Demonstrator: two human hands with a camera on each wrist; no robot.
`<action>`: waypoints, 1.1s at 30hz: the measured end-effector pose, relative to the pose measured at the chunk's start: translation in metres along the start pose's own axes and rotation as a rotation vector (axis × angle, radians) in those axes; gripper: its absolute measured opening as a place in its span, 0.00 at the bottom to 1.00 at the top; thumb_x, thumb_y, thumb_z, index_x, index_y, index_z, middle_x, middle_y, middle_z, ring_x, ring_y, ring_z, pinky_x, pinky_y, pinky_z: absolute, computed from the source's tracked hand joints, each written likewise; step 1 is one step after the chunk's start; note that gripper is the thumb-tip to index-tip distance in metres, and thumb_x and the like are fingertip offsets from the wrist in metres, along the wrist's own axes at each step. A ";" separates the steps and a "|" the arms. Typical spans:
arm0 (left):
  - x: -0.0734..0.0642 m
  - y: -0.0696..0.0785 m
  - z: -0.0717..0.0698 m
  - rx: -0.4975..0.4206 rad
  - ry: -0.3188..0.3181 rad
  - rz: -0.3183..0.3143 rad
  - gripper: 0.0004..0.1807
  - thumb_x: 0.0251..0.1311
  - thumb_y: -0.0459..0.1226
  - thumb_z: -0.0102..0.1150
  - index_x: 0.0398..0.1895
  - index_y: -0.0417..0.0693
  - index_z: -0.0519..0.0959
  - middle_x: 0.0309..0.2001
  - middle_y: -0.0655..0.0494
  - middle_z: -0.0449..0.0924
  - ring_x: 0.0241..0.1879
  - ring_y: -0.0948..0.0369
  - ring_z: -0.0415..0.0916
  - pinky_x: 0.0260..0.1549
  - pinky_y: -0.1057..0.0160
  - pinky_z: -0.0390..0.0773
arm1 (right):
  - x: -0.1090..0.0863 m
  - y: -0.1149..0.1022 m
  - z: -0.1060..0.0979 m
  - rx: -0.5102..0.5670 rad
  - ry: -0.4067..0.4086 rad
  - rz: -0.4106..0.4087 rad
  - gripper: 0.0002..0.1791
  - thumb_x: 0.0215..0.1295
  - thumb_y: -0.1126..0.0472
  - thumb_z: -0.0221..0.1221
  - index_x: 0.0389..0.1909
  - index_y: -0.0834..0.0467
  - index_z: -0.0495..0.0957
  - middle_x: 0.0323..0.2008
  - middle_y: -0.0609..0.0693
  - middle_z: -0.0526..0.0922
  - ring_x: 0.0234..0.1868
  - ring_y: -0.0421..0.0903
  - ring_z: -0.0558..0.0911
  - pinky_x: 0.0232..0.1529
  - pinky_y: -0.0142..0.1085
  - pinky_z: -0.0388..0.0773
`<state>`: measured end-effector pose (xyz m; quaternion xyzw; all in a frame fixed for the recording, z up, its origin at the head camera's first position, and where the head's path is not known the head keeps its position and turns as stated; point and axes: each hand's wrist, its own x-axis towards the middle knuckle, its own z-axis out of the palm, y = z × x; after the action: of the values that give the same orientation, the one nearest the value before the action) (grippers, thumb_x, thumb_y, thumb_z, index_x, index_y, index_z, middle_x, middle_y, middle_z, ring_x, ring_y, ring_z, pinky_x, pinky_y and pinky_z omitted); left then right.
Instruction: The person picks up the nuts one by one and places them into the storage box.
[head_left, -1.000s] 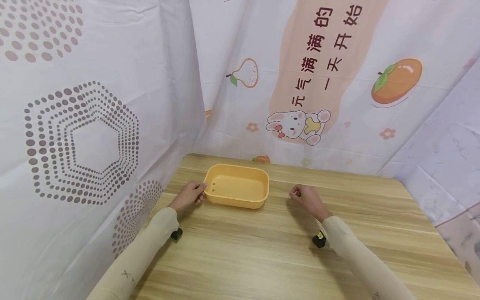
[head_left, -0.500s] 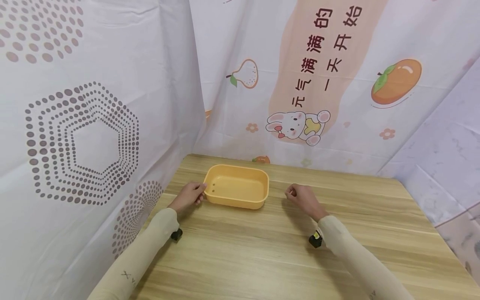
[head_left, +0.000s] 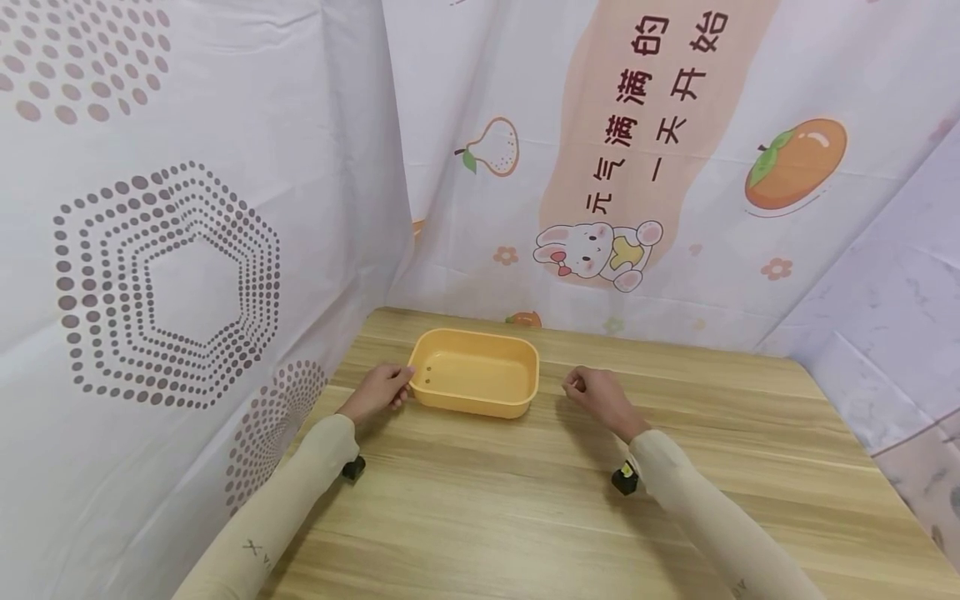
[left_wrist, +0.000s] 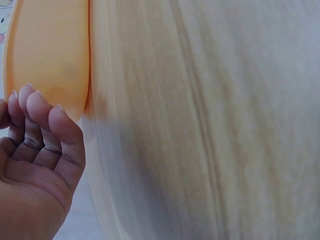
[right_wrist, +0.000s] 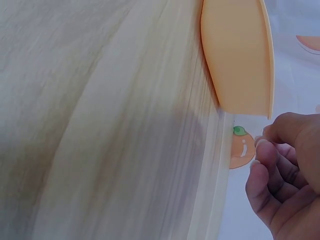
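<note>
Tray (head_left: pixel 472 405) near surface's far-left corner: looks like plastic, smooth, slight gloss. Table (head_left: pixel 465 500): wood-grain top, smooth, soft sheen. Curtains (head_left: pixel 337 167) along left and far edges: printed cloth, matt, creased. Sleeves (head_left: pixel 296 483): cloth, matt.

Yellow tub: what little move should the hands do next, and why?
Maybe move the right hand to the free end of the yellow tub: the left hand holds the other end, while the right is apart, holding nothing visible.
</note>
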<state>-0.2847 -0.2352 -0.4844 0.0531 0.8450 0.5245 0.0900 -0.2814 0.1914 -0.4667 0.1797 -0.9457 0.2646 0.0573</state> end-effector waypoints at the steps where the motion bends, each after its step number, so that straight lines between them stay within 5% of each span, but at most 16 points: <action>1: 0.000 0.001 0.000 -0.002 0.000 -0.003 0.22 0.81 0.47 0.47 0.34 0.38 0.76 0.27 0.48 0.78 0.22 0.61 0.72 0.22 0.66 0.77 | 0.000 -0.001 0.000 0.002 0.000 -0.001 0.05 0.71 0.63 0.61 0.37 0.60 0.84 0.27 0.47 0.84 0.26 0.40 0.78 0.30 0.36 0.78; 33: 0.000 0.000 0.001 -0.011 -0.002 0.005 0.22 0.82 0.47 0.47 0.34 0.37 0.76 0.27 0.50 0.77 0.22 0.62 0.72 0.22 0.66 0.77 | 0.009 -0.023 0.009 0.036 0.002 -0.041 0.06 0.73 0.62 0.62 0.39 0.60 0.84 0.27 0.46 0.84 0.25 0.38 0.79 0.28 0.34 0.78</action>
<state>-0.2843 -0.2347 -0.4848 0.0554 0.8419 0.5292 0.0897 -0.2818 0.1658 -0.4613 0.1997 -0.9368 0.2807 0.0606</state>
